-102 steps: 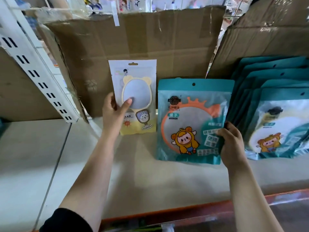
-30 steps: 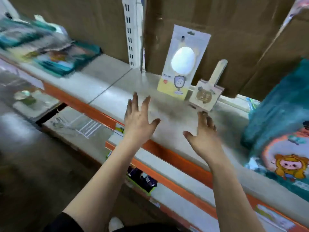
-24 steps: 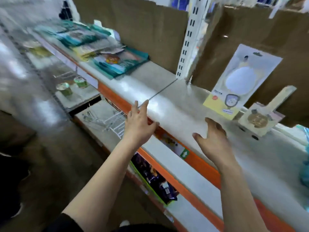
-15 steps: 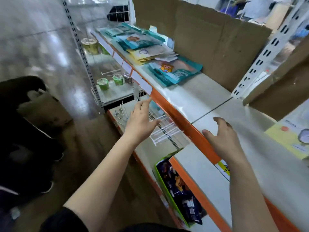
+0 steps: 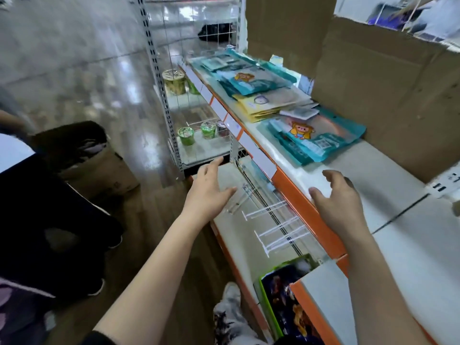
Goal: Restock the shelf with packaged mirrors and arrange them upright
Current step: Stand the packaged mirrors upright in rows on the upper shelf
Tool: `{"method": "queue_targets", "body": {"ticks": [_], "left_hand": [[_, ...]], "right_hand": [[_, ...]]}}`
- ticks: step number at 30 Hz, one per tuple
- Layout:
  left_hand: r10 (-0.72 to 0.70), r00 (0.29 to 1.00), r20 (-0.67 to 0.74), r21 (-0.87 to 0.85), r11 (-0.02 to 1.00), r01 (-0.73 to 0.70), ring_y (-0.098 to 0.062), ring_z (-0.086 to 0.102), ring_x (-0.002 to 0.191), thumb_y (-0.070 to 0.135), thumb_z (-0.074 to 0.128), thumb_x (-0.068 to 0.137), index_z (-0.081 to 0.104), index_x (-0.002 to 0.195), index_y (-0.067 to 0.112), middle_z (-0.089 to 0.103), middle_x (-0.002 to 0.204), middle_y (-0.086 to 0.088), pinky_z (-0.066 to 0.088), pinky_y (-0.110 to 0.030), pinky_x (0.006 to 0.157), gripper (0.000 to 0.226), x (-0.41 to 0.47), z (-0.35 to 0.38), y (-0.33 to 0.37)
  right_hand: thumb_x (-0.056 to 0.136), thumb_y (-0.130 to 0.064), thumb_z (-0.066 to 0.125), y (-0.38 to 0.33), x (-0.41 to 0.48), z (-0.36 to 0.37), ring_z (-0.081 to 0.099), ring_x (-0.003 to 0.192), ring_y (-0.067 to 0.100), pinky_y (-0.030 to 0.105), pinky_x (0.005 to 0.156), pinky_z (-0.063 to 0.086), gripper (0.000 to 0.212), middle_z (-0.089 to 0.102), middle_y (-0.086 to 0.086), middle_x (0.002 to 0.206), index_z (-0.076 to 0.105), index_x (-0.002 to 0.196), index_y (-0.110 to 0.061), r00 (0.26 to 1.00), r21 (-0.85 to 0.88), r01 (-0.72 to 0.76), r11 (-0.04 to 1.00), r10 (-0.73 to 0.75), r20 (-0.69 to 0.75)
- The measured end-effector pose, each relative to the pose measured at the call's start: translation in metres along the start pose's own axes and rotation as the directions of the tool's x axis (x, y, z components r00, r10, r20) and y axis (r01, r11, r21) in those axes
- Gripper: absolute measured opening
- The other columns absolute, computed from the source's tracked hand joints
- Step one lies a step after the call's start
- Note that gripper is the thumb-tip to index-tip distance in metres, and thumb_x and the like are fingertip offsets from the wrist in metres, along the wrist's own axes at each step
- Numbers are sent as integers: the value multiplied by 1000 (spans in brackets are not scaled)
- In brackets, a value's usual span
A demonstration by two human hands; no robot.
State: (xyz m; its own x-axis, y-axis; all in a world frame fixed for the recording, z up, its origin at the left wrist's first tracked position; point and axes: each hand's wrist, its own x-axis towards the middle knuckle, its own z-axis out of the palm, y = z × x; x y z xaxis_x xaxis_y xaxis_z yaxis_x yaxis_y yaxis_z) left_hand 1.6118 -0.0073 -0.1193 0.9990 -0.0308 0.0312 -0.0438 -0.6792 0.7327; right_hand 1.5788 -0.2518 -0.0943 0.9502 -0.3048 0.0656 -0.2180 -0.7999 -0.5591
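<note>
Left hand (image 5: 208, 194) and right hand (image 5: 336, 196) hover empty, fingers spread; teal packaged mirrors (image 5: 321, 139) lie flat on the shelf (image 5: 388, 178), not yet upright.

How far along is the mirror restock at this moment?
Done: nothing upright shows in this view. In hand: nothing; the left hand and right hand are open and empty. Left: the teal mirror packs and yellow packs lie flat in loose piles on the shelf, none stood up yet.
</note>
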Motion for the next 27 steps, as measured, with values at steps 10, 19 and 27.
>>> {"method": "queue_targets", "body": {"ticks": [10, 19, 27], "left_hand": [[33, 999, -40, 51, 998, -31, -20, 33, 134, 30, 65, 86, 30, 144, 18, 36, 146, -4, 29, -30, 106, 69, 140, -22, 9], [92, 995, 32, 50, 994, -94, -22, 39, 129, 30, 62, 87, 32, 143, 19, 40, 141, -6, 33, -33, 103, 64, 226, -3, 26], [274, 950, 149, 18, 960, -280, -24, 50, 118, 25, 62, 87, 44, 134, 17, 51, 131, -7, 34, -20, 84, 51, 310, 22, 60]], "right_hand": [[87, -19, 59, -27, 135, 28, 47, 117, 35, 39, 96, 39, 43, 49, 19, 128, 50, 128, -10, 981, 127, -128, 984, 144, -131], [90, -32, 58, -33, 189, 42, 45, 118, 33, 51, 102, 41, 49, 43, 14, 131, 40, 134, -20, 952, 94, -302, 949, 306, -30], [92, -18, 56, -30, 222, 36, 60, 87, 20, 38, 79, 52, 30, 57, 3, 102, 45, 119, -24, 896, 147, -442, 885, 442, 38]]}}
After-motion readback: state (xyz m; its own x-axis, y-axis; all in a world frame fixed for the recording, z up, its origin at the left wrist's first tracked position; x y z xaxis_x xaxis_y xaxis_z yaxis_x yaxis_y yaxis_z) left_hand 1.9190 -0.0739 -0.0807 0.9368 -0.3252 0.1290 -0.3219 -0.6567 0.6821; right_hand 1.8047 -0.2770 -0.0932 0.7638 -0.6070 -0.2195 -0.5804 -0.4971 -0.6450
